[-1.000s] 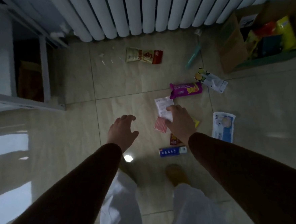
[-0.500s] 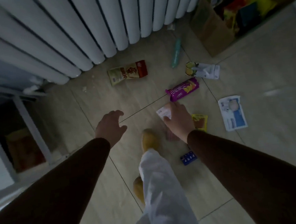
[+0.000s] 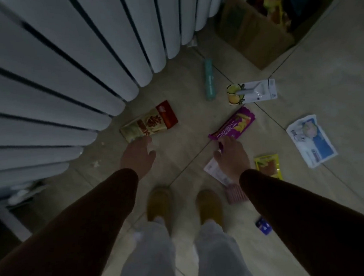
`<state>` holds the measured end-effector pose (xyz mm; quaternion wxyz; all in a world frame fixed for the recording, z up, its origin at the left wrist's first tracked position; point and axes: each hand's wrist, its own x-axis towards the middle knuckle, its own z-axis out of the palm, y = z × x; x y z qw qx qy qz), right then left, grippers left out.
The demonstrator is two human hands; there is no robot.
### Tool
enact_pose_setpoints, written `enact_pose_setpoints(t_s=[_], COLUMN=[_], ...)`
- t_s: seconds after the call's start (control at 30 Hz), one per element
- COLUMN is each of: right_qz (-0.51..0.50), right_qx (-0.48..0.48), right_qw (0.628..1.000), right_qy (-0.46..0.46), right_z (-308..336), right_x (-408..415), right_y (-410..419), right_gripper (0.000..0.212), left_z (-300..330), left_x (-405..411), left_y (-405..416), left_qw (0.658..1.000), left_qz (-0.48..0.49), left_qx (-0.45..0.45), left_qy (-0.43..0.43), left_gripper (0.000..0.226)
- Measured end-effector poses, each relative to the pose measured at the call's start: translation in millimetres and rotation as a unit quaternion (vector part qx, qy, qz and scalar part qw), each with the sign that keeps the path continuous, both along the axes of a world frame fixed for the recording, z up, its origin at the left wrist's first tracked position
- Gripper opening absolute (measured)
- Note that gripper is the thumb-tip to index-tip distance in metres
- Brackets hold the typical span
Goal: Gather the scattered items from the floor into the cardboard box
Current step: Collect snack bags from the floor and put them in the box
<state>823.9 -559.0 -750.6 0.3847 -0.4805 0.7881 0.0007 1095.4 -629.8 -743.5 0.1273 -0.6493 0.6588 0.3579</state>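
Two hands: left hand (image 3: 137, 157) spread above one red snack packet (image 3: 149, 124), right hand (image 3: 232, 156) gripping one white packet (image 3: 214, 170).

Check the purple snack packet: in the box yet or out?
Out. The purple snack packet lies flat on the floor tiles, apart from the cardboard box.

Sleeves: I see long dark brown sleeves (image 3: 92, 226) on both arms, plain, no markings, each ending at the wrist.
Left hand (image 3: 138, 157): bare, no glove, ring or watch that I can make out.
Right hand (image 3: 232, 158): bare as well.
Trousers (image 3: 146, 259): pale grey, loose, soft-looking fabric, plain on both legs.
Footwear: I read tan-brown rounded slippers (image 3: 159, 202), one on each foot, smooth tops, blurred in the dim light.
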Motion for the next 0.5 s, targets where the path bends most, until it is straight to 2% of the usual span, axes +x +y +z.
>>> enact_pose_setpoints(t_s=[0.07, 0.13, 0.23, 0.37, 0.5], right_qz=[-0.047, -0.100, -0.190, -0.285, -0.369], right_qx=[0.000, -0.001, 0.003, 0.007, 0.004], right_qw=[0.999, 0.995, 0.981, 0.956, 0.928], right_qy=[0.011, 0.029, 0.049, 0.063, 0.052], right_z=[-26.7, -53.5, -89.5, -140.1, -181.8], right_x=[-2.8, -10.9, -29.6, -53.0, -67.7], right_y=[-8.3, -15.1, -24.5, -35.0, -47.2], right_gripper=[0.024, 0.026, 0.036, 0.051, 0.066], left_z=[-29.7, -63.6, -115.0, -166.3, -214.8], left_x=[5.7, 13.4, 25.5, 32.7, 38.6], left_y=[-25.6, -50.2, -81.2, -115.5, -137.9], left_qw=[1.000, 0.999, 0.999, 0.997, 0.994], left_qz=[-0.016, -0.019, -0.036, -0.054, -0.061], left_qx=[0.016, 0.025, -0.004, 0.011, 0.003], left_qy=[-0.012, -0.015, -0.032, -0.054, -0.094], left_gripper=[0.050, 0.047, 0.052, 0.049, 0.067])
